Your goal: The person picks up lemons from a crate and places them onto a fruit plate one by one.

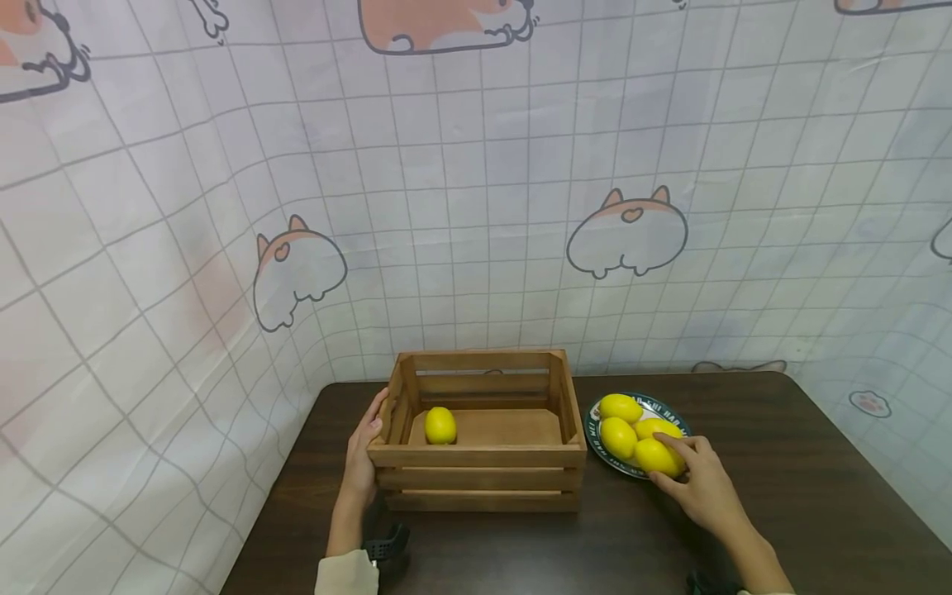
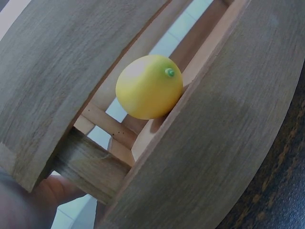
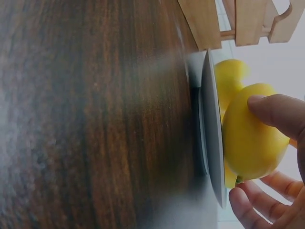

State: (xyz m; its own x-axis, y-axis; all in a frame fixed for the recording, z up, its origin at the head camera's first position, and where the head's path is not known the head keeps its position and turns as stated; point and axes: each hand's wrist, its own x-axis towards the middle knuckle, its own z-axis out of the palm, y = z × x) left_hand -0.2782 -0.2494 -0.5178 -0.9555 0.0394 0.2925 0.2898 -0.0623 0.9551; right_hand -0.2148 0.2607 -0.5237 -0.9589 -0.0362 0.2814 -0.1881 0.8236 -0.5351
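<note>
A slatted wooden crate (image 1: 479, 479) stands on the table, and my left hand (image 1: 360, 463) grips its left side. Inside, near that end, lies one yellow lemon (image 1: 440, 426); its green stem tip shows in the left wrist view. To the right of the crate is a round plate (image 1: 653, 406) with a dark, lettered rim. Several lemons rest on it. My right hand (image 1: 702, 487) holds the nearest lemon (image 3: 255, 136) at the plate's front right, thumb on one side and fingers on the other. Some of the fingers are hidden behind that lemon.
The dark wooden table (image 1: 491, 554) ends at the back against a hanging cloth (image 1: 476, 273) with a grid and cartoon dogs. The same cloth runs along the left and right. A black wrist strap (image 1: 387, 544) sits by my left wrist.
</note>
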